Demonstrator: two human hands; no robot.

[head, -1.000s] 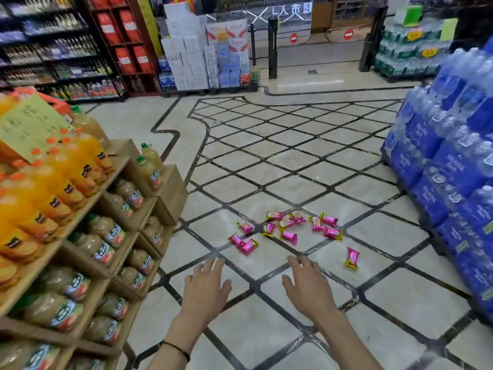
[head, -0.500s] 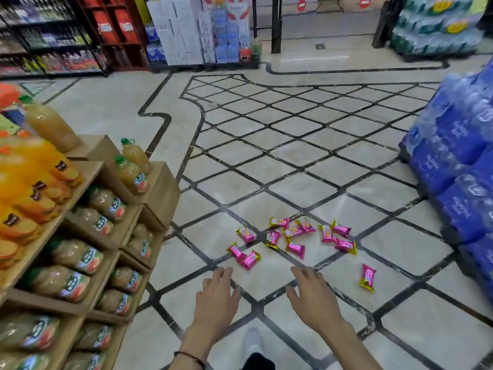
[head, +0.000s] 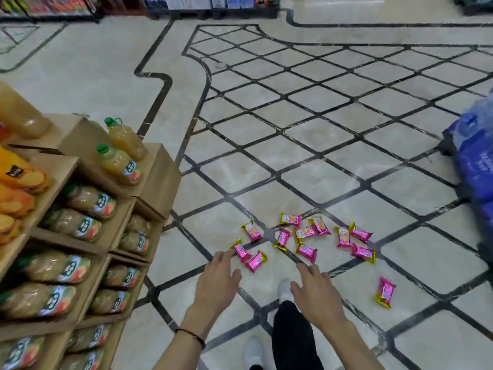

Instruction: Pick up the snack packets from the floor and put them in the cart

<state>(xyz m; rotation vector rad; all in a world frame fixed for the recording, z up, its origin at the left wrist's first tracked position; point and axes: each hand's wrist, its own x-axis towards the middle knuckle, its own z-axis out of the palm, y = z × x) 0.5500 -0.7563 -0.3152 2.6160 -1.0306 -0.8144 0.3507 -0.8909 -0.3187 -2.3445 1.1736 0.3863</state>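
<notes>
The snack packets [head: 305,233] are small, glossy pink wrappers with gold crimped ends, strewn flat over the tiled floor [head: 266,116] at about 12 o'clock from the hands. One stray packet [head: 385,291] lies apart at 3 o'clock. At 9 o'clock, stepped cardboard display boxes [head: 157,182] hold juice bottles [head: 120,165], most lying on their sides and two upright on top. At 2 o'clock stand blue packs of bottled water [head: 477,161]. The left hand [head: 217,283] is spread palm down and holds nothing, its fingertips just beside the nearest pair of packets. The right hand [head: 316,292] is likewise spread and empty.
</notes>
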